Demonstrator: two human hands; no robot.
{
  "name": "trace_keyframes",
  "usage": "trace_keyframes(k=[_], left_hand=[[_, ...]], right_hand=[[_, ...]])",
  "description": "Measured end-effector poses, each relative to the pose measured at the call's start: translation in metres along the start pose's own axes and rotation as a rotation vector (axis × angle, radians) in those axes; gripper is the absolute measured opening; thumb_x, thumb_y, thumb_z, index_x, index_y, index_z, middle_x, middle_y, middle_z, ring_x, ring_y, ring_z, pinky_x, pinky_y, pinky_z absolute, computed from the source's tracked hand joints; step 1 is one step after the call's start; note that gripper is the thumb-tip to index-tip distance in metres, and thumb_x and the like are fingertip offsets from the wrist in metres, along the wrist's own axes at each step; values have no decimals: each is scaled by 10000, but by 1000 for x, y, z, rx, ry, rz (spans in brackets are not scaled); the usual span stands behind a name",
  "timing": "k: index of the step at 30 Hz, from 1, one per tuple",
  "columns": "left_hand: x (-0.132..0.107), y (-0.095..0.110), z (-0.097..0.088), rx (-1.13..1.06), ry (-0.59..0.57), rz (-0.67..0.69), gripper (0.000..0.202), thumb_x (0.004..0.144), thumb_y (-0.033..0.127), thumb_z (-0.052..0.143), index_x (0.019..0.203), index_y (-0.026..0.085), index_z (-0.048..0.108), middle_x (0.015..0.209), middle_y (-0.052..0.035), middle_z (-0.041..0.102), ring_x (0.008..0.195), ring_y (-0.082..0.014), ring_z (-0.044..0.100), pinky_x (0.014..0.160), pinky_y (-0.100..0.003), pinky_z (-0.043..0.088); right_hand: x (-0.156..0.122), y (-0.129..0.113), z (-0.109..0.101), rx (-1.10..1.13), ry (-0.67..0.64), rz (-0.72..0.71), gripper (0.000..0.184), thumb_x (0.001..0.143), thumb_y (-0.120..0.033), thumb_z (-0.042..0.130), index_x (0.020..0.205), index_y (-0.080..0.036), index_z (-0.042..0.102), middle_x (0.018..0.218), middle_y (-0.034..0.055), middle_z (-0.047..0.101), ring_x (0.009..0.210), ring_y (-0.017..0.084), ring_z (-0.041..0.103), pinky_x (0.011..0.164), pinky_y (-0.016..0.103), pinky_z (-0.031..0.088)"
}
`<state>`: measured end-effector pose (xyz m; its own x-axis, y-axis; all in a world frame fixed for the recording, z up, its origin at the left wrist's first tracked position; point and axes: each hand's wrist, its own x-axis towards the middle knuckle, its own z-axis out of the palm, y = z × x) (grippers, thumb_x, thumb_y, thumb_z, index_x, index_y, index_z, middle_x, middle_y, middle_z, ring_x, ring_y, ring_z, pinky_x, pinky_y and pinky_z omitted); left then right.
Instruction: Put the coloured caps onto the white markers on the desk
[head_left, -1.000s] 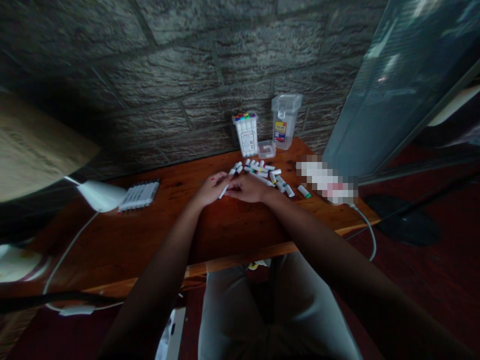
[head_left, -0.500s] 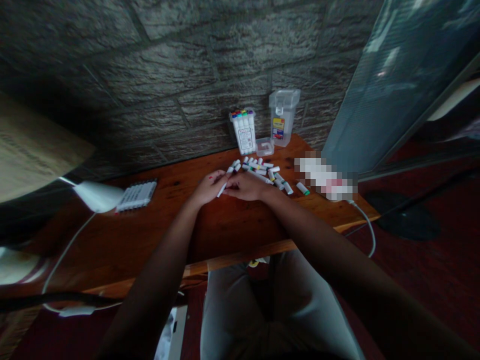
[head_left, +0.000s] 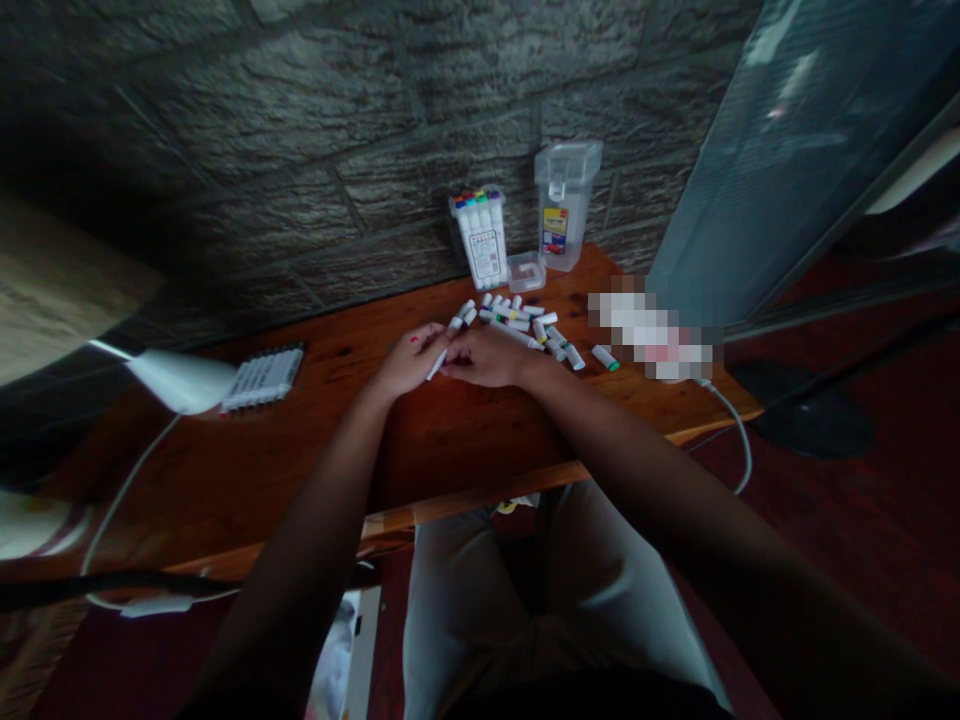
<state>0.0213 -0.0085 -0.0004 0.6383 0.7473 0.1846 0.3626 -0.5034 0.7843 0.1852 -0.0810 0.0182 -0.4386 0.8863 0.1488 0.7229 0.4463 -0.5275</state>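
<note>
Both my hands meet at the middle of a wooden table (head_left: 315, 440). My left hand (head_left: 409, 362) and my right hand (head_left: 486, 356) are closed together on one white marker pen (head_left: 444, 346) that slants between them. Just beyond the hands lies a loose heap of several white markers (head_left: 534, 326) with coloured ends. A clear box filled with upright markers (head_left: 480, 238) stands at the back against the stone wall. Beside it stand a taller clear empty case (head_left: 564, 205) and a small clear lid (head_left: 525, 271).
A flat pack of markers (head_left: 264, 378) lies at the table's left, next to a white lamp head (head_left: 176, 380) with a cable. A blurred white object (head_left: 651, 334) with a cord sits at the right edge. My knees are under the table's front edge.
The view has shifted slightly, so everything sits a little higher in the picture. My hands keep hold of the same marker in the same place.
</note>
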Motion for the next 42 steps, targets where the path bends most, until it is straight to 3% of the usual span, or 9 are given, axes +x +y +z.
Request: trace_keyframes(k=[11,24,42], left_hand=[[-1,4,0,18,-16,-5,482,865,645,494,834,176,598,734,-24,606,683,-149,541,671,-274,435],[-9,8,-2,193,-21,62,359,958,457,411,834,174,595,779,-33,637,730,-148,565,740,-274,447],[-10,8,-4,172,-36,60,344,956,425,433,795,179,611,726,-21,612,684,-143,541,689,-261,430]], right_hand=[[0,2,1,20,-4,1,200,925,-219,577,844,-114,726,771,32,682,641,91,505,646,240,316],[1,7,4,16,7,-13,264,926,-304,576,777,-123,697,689,4,614,609,88,440,637,259,282],[2,6,3,27,13,-4,299,925,-339,586,737,-128,684,644,-15,553,597,87,409,637,268,268]])
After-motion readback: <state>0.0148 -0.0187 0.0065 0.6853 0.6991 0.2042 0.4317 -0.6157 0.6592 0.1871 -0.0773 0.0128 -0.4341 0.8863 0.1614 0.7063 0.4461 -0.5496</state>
